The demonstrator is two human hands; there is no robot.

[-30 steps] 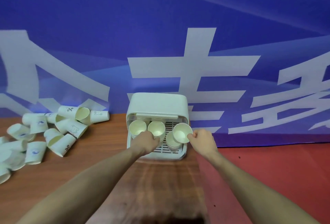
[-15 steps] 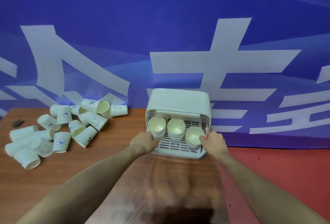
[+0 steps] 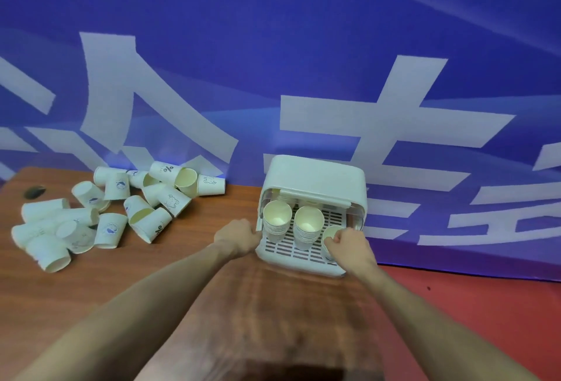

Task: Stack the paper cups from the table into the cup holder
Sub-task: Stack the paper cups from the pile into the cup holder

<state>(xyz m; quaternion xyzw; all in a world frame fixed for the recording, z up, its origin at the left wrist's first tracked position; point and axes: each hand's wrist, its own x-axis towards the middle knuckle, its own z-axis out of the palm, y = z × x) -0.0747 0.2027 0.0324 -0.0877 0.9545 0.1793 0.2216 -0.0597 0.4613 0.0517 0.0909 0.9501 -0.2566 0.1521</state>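
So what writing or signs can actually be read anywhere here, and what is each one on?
"%" on a paper cup lying at the back of the loose pile.
"%" again, partly visible, on the cup at the pile's front.
Large white characters on the blue banner: cropped, so not readable.
Small blue emblems and cartoon drawings on other cups: too small and blurred to read.
Cup holder: no text visible.

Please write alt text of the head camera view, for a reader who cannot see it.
A person's right hand sets a paper cup onto the right-most stack in a white cup holder, while the left hand holds the holder's left side. Two taller cup stacks stand inside; loose cups lie on the wooden table to the left.
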